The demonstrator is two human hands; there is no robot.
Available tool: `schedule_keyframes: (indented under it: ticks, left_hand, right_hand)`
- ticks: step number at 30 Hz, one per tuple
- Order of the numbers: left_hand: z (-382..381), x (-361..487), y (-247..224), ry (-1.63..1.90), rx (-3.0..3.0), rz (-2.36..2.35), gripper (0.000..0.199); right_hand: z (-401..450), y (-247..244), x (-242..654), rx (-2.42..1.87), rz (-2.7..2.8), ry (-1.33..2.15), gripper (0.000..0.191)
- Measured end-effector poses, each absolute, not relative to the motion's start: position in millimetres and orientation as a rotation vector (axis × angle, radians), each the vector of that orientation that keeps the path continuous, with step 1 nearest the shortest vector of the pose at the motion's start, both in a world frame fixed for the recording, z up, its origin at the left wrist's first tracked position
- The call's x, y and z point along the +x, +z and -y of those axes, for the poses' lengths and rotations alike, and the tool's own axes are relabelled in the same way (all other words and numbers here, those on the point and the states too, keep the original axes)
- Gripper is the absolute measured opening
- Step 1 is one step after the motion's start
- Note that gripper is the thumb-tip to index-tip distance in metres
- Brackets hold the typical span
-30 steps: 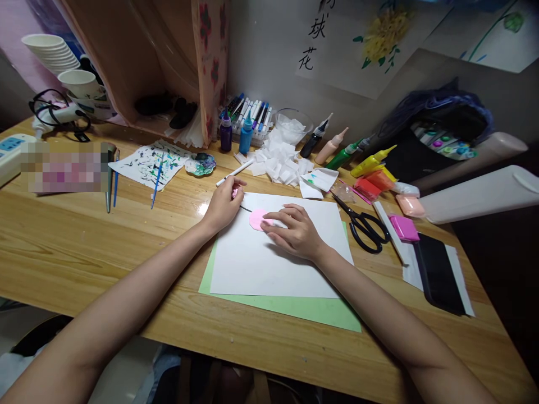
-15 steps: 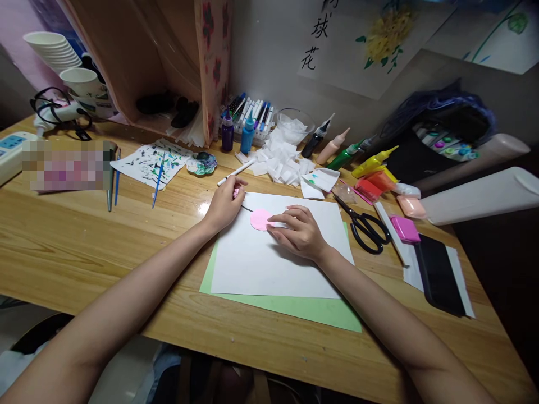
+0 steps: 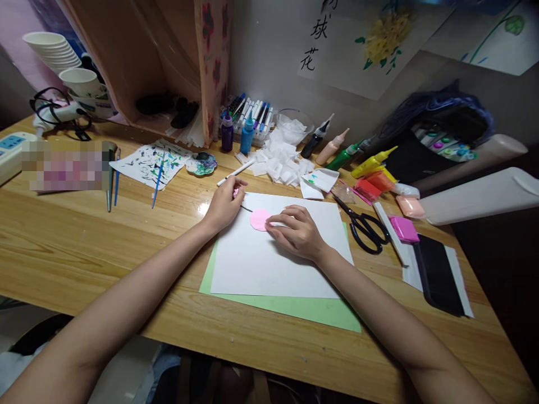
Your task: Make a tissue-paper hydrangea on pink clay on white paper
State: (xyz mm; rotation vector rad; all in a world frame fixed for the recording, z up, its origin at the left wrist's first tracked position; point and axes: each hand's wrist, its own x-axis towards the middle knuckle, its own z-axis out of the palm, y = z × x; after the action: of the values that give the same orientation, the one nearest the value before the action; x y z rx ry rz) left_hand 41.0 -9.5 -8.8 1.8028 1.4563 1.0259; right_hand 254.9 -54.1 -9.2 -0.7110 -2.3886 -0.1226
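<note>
Using the white sheet point(image 3: 273, 275) as ref: pink disc point(image 3: 258, 220) lies flat on it, upper half, a bit L of centre. R hand point(image 3: 298, 233) comes in over the sheet from its R side, fingers bent & a little apart, tips at the disc's R edge, prob to press or shape that rim; can't tell if thumb & finger actually pinch it. L hand point(image 3: 223, 207) sits at the sheet's far L corner, fingers curled w/ a pink lump point(image 3: 236, 193) pinched in them, prob parked there to keep the spare bit handy & maybe steady the corner. Green sheet point(image 3: 295, 311) is under the white one, sticking out at near edge & both sides, maybe as backing. Scissors point(image 3: 366, 230) just R of the sheet, paper scraps point(image 3: 282, 160) beyond its far edge.

Hard to see: R fingertips & disc's R rim overlap; the black line point(image 3: 246, 209) runs from disc twd L hand, its far end hidden; most of the lump's covered by fingers. Small white patch btwn R fingers unclear, could be bare paper. Box at far L is pixelated, unreadable
</note>
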Motion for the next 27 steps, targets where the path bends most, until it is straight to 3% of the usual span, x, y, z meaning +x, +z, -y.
schedule_keyframes:
  ticks: [19,27]
  left_hand:
    - [10,40,-12,1.070,1.792,-1.378,0.015]
    - [28,53,0,0.866,1.327,-0.852,0.034]
  right_hand:
    - [54,-9,253,-0.717,2.584,-0.044,0.032]
    - [55,-8,254,-0.943,2.151,0.015,0.036]
